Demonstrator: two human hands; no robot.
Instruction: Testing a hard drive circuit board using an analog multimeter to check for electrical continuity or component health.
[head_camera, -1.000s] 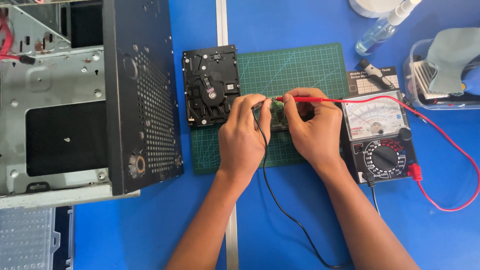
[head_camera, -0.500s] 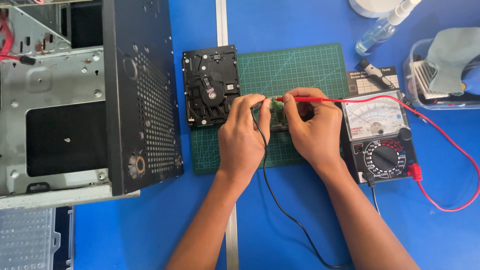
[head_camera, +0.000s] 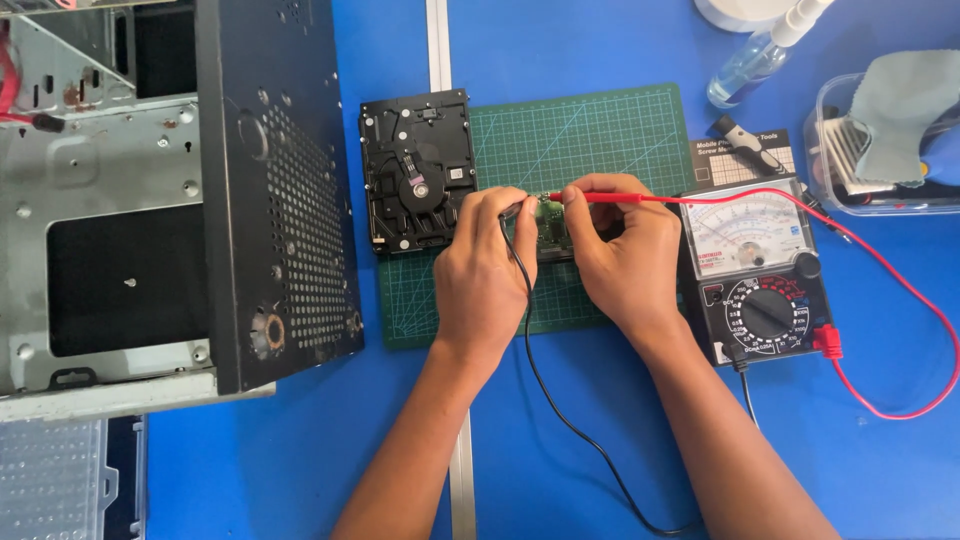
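Gripping a black probe, the left hand meets the right hand, which pinches a red probe over the circuit board mid-mat.

Red probe: you are pinching it level, its tip lying on the green circuit board.
Black probe: its tip is meeting the board too.
Board: lying flat, largely hidden.

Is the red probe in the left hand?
No, the right hand pinches the red probe, while the left hand holds the black probe lead.
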